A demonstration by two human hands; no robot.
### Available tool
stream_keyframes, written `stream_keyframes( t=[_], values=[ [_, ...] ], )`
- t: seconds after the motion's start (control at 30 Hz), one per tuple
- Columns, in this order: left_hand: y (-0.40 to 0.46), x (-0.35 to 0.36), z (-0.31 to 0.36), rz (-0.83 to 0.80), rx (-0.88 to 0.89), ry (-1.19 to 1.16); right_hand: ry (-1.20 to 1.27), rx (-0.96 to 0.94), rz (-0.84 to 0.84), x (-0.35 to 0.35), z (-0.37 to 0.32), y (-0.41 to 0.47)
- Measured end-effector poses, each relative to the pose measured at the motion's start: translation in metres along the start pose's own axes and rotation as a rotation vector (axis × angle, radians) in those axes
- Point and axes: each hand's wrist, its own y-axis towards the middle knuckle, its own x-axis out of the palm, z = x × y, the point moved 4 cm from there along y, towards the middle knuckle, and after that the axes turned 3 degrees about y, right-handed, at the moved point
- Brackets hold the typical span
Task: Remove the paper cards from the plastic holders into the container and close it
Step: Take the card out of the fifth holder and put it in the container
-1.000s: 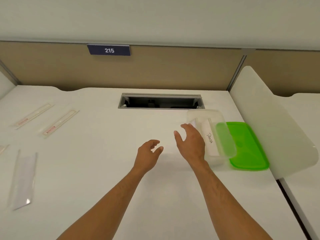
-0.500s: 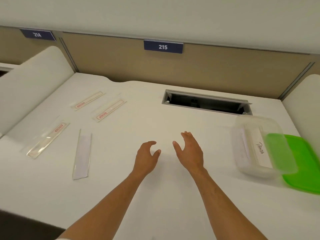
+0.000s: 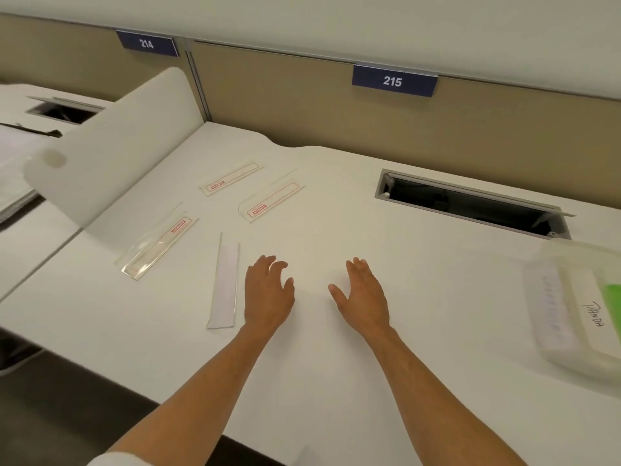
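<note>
Three clear plastic holders with red-printed paper cards lie on the white desk: one far, one middle, one nearer left. A fourth clear holder with a plain white insert lies just left of my left hand. My left hand hovers open, fingers curled, touching nothing. Over the bare desk a little to the right, my right hand is open and empty too. The clear container stands at the right edge with handwritten paper cards inside. Its green lid shows partly behind it.
A cable slot opens in the desk at the back right. A white rounded divider stands at the left. Beige partition panels carry number plates 214 and 215. The desk's front edge runs close below my forearms.
My view has swung left, bringing the holders into the middle and pushing the container to the right edge. My right hand left the container and both hands moved left toward the holders.
</note>
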Motion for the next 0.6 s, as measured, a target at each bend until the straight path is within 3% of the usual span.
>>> stream_keyframes(
  t=[0.1, 0.3, 0.47, 0.6],
  values=[
    [0.002, -0.013, -0.017, 0.071, 0.000, 0.147, -0.053, -0.031, -0.077, 0.018, -0.007, 0.000],
    [0.003, -0.034, -0.058, 0.085, -0.162, 0.230, -0.172, -0.070, -0.161, 0.043, 0.006, -0.013],
    [-0.001, -0.032, -0.086, -0.055, -0.426, 0.119, -0.210, -0.093, -0.117, 0.048, 0.013, -0.020],
    [-0.002, -0.030, -0.085, -0.066, -0.486, 0.092, -0.217, -0.098, -0.106, 0.049, 0.014, -0.021]
  ],
)
